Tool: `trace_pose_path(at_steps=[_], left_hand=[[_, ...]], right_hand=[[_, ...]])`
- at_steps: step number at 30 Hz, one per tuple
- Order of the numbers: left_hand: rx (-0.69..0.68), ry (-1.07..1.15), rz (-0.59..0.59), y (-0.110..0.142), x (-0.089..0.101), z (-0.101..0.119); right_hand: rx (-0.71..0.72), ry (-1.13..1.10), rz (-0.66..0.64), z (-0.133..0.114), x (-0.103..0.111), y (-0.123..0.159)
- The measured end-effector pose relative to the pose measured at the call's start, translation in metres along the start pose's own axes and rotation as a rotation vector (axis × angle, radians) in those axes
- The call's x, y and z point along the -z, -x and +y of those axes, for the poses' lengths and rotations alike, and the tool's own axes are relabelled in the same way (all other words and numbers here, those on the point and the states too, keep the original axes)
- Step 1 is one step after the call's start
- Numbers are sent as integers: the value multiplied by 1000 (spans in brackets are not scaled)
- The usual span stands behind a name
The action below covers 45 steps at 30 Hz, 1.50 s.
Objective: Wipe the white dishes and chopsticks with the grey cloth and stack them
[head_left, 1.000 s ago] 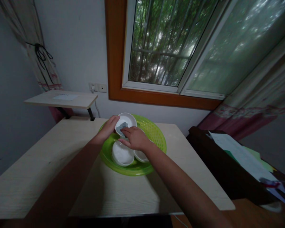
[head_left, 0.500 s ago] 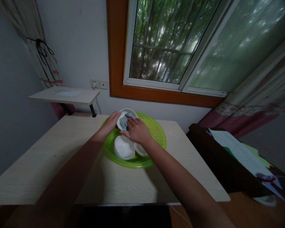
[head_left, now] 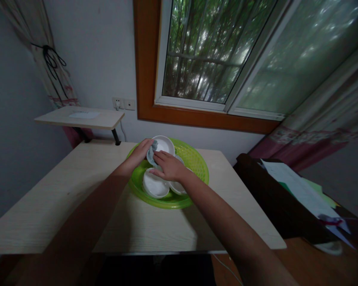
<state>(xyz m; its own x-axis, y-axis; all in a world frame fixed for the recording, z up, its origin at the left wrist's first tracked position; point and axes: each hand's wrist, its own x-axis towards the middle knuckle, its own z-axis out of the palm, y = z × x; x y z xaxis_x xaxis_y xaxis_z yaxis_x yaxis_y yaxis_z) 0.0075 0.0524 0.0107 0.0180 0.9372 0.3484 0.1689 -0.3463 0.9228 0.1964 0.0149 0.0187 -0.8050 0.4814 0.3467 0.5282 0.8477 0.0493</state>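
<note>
A white bowl (head_left: 166, 144) is tilted at the far left part of a round green basket (head_left: 201, 171). My left hand (head_left: 139, 153) grips this bowl by its left rim. A grey-blue cloth (head_left: 152, 152) lies bunched against the bowl's left inner side, with my right hand (head_left: 170, 167) closed on it. Below my right hand sits a second white bowl (head_left: 156, 185) in the basket. To its right, another white bowl (head_left: 177, 188) is partly covered by my right hand and wrist.
The basket stands on a pale wooden table (head_left: 155, 230). At the back left rises a small shelf (head_left: 104, 119) on black legs, with a white paper (head_left: 84, 114) on it. Right of the table, papers (head_left: 295, 186) lie on a dark brown piece of furniture (head_left: 274, 202).
My right hand has slid the cloth from the middle of the bowl to its left side. The bowl has shifted slightly right, while my left hand keeps its grip.
</note>
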Motion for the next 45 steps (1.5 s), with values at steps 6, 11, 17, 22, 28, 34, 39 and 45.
trace_pose_path(at_steps=[6,11,17,22,28,34,39,45], left_hand=[[74,40,-45,3,-4,3],[121,25,3,6,-2,4],[79,-25,48,5,2,2],[28,-59,-12,2,2,-2],[-23,-57,-63,1,1,-2],[84,-39,-48,2,0,0],[131,-17,69,2,2,-2],[51,-20,78,-3,4,-9]], right_hand=[[-107,138,54,2,-2,-1],[-213,199,63,2,1,-3],[-154,117,-50,1,11,-2],[-14,2,-44,1,9,-1],[-49,77,-8,6,-4,-3],[-189,149,51,7,2,-3],[-199,138,-11,5,12,-2],[-87,50,-61,9,10,0]])
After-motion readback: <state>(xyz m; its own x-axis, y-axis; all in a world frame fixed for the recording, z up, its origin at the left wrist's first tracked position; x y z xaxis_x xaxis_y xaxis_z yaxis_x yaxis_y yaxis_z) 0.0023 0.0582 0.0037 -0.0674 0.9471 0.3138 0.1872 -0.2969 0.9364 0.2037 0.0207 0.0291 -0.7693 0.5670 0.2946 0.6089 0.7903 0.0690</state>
